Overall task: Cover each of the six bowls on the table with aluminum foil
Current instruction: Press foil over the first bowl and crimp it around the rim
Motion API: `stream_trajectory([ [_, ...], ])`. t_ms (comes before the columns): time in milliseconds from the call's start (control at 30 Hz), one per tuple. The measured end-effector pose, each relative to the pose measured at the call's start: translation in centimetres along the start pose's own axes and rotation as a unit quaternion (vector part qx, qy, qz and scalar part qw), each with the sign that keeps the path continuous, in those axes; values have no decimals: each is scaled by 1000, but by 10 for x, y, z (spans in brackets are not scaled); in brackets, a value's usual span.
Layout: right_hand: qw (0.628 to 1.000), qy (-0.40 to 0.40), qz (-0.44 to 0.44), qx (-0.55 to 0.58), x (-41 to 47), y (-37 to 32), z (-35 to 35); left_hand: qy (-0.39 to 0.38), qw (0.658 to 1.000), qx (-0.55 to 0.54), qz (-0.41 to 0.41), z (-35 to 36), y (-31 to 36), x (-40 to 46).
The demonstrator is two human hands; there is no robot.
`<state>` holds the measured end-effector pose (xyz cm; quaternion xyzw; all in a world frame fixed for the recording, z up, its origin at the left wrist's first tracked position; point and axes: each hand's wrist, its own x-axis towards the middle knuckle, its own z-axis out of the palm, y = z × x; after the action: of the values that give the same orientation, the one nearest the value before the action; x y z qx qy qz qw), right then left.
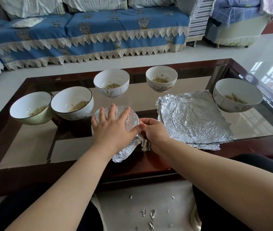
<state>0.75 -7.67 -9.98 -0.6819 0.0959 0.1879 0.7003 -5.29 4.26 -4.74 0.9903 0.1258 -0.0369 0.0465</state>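
Observation:
A bowl wrapped in aluminum foil [131, 119] stands near the front middle of the glass table [37, 142]. My left hand [114, 125] lies flat on its foil top with fingers spread. My right hand [154, 130] pinches the foil at the bowl's right side, fingers curled. A loose foil corner hangs down toward me below my left wrist. Several open white bowls with grain stand around: two at the left [30, 108] [73, 103], two at the back [111, 82] [161, 78], one at the right [237, 95]. A stack of crumpled foil sheets [194, 117] lies to the right.
The table has a dark wooden frame with a shelf showing under the glass. Small foil scraps [151, 214] lie on the floor between my knees. A sofa with a blue cover [89, 35] stands behind the table across a strip of pale floor.

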Motion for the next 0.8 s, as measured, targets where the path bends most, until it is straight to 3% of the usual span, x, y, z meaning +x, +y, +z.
stream_trajectory([
  [267, 998, 20, -15, -49, -3, -3, 1, 3, 1000, 2, -3, 0, 0, 0],
  [567, 975, 47, -108, -188, -14, -11, -5, 3, 1000, 5, -10, 1, 0, 1],
  [800, 938, -70, -194, -279, -27, -17, -12, 2, 1000, 7, -26, -2, -2, 3],
])
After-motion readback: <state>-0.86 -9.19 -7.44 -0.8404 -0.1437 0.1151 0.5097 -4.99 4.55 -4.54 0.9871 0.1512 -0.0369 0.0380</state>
